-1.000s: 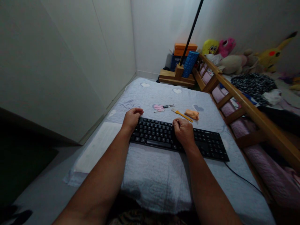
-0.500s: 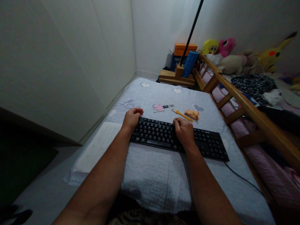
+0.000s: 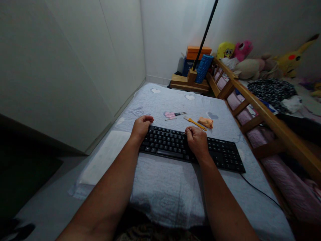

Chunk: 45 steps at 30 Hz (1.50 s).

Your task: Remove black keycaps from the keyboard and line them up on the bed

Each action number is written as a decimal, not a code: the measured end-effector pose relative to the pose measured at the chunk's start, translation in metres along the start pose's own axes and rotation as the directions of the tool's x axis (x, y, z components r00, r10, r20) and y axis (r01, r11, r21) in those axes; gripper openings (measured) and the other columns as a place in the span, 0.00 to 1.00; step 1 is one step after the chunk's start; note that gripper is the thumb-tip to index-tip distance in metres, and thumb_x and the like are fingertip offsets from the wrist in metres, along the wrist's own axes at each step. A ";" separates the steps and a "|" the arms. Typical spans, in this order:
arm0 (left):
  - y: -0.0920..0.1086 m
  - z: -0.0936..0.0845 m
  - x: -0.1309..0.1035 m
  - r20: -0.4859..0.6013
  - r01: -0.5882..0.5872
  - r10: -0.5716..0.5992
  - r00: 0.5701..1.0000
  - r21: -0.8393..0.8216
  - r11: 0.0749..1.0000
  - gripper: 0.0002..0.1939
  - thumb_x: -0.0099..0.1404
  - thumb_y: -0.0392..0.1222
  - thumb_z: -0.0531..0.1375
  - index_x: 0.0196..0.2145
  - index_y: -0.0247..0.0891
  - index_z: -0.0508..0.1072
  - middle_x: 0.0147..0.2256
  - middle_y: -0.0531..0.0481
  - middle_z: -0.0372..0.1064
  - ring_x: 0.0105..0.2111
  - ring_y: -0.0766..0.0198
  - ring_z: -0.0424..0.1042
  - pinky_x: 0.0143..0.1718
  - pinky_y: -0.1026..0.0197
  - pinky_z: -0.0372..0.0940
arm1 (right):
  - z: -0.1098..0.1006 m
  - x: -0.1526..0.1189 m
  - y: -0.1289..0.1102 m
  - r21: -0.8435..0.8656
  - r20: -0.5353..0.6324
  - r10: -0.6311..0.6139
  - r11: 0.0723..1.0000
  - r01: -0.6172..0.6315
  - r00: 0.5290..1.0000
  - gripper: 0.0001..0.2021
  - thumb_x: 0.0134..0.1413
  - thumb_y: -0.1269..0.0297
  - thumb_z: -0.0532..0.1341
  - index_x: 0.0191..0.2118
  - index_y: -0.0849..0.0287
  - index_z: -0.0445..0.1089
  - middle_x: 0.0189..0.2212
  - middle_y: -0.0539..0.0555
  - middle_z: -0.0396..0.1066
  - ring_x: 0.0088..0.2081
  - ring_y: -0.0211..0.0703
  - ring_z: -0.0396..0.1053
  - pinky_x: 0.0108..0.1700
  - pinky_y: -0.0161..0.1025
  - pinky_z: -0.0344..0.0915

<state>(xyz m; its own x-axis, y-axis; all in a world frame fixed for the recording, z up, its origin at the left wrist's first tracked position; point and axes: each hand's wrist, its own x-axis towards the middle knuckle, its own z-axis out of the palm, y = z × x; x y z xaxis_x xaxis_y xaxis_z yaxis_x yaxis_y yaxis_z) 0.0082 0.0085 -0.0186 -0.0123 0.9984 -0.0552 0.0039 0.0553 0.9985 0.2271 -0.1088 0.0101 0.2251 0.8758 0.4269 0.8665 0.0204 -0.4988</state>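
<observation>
At keyboard's (image 3: 167,141) left edge, left hand (image 3: 141,127), grip unclear; right hand (image 3: 197,140), thin stick (image 3: 185,133) pinched; open cloth (image 3: 165,180) nearside.

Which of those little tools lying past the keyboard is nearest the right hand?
The yellow tool, slanting beside the orange bundle; its handle lies just past the right hand. The black-gripped one is farther off.
</observation>
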 end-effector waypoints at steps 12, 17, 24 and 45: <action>-0.001 0.000 0.000 0.005 -0.005 0.005 1.000 -0.008 1.000 0.14 0.43 0.32 0.55 0.30 0.37 0.75 0.34 0.48 0.76 0.39 0.59 0.74 0.51 0.53 0.65 | 0.001 -0.001 -0.002 -0.053 0.005 -0.015 0.998 0.015 1.000 0.11 0.59 0.67 0.54 0.30 0.59 0.73 0.29 0.58 0.75 0.34 0.49 0.68 0.39 0.42 0.58; 0.000 0.000 0.000 0.002 -0.006 0.006 1.000 -0.005 1.000 0.15 0.43 0.31 0.55 0.30 0.37 0.75 0.34 0.48 0.76 0.39 0.59 0.74 0.51 0.54 0.65 | 0.001 -0.002 -0.002 -0.062 -0.006 -0.012 0.998 0.012 1.000 0.11 0.58 0.68 0.54 0.30 0.59 0.73 0.29 0.58 0.75 0.34 0.49 0.68 0.39 0.42 0.58; 0.002 0.000 -0.001 0.002 0.007 -0.007 1.000 -0.005 1.000 0.15 0.43 0.31 0.55 0.30 0.37 0.75 0.32 0.49 0.76 0.38 0.59 0.74 0.50 0.54 0.65 | 0.001 -0.002 -0.003 -0.083 -0.002 -0.026 0.996 0.025 1.000 0.12 0.59 0.67 0.54 0.31 0.60 0.74 0.29 0.58 0.75 0.34 0.49 0.68 0.39 0.41 0.58; 0.001 0.000 0.000 0.004 -0.001 0.001 1.000 -0.002 1.000 0.15 0.43 0.31 0.55 0.30 0.37 0.75 0.33 0.49 0.76 0.37 0.60 0.74 0.49 0.55 0.65 | 0.002 -0.001 -0.002 -0.068 -0.019 -0.035 0.997 0.033 0.999 0.10 0.59 0.68 0.54 0.30 0.59 0.73 0.29 0.58 0.74 0.34 0.49 0.67 0.40 0.42 0.58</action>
<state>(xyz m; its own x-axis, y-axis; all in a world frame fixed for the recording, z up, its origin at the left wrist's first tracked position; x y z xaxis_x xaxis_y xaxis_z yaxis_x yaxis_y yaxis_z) 0.0086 0.0084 -0.0180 -0.0079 0.9985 -0.0543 0.0019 0.0544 0.9985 0.2240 -0.1088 0.0087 0.2034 0.8654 0.4580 0.9016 0.0169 -0.4322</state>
